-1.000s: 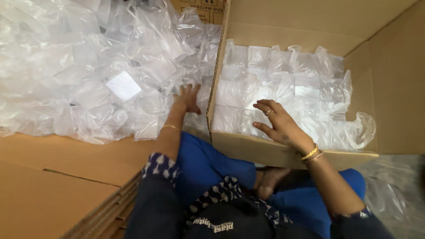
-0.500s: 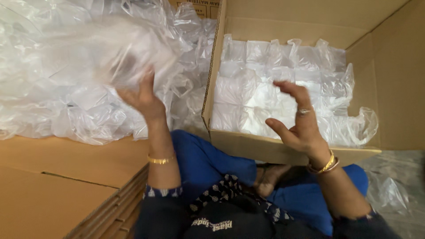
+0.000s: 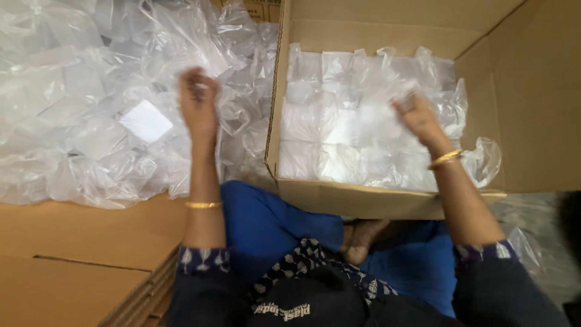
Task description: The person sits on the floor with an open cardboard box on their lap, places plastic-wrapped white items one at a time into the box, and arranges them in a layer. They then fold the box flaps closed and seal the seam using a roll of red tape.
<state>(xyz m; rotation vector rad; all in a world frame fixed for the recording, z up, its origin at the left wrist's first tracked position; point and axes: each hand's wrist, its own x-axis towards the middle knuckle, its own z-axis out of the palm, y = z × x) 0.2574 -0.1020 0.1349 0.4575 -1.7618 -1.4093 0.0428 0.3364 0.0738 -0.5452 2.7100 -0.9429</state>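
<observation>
Cardboard everywhere underfoot: flattened brown sheets [image 3: 78,266] stacked at the near left, and on them a big loose heap of clear plastic pouches [image 3: 91,109], crinkly and glossy, a white square card [image 3: 145,121] showing through one of them.

Over at the right stands an open cardboard carton [image 3: 387,200], flaps up, and it's filling nicely: packed pouches [image 3: 339,133] sit in tidy rows against its left wall and far edge, soft, puffy, catching the light.

Now the hands. The left hand [image 3: 198,100] is up over the heap's right edge, near the carton's left wall, fingers curled in loosely; it's blurred, and I can't tell whether it pinches a pouch or is closing on nothing. The right hand [image 3: 417,115] is inside the carton, toward its right side, fingers bent down onto the top layer of pouches, touching the film, though a real grip isn't clear through the blur.

My read: this is the packing step, mid-cycle, one hand fetching from the heap while the other settles a pouch in the row. Next calls for a clean pinch on a single slippery pouch, then laying it flat in the gap at the carton's right side.
</observation>
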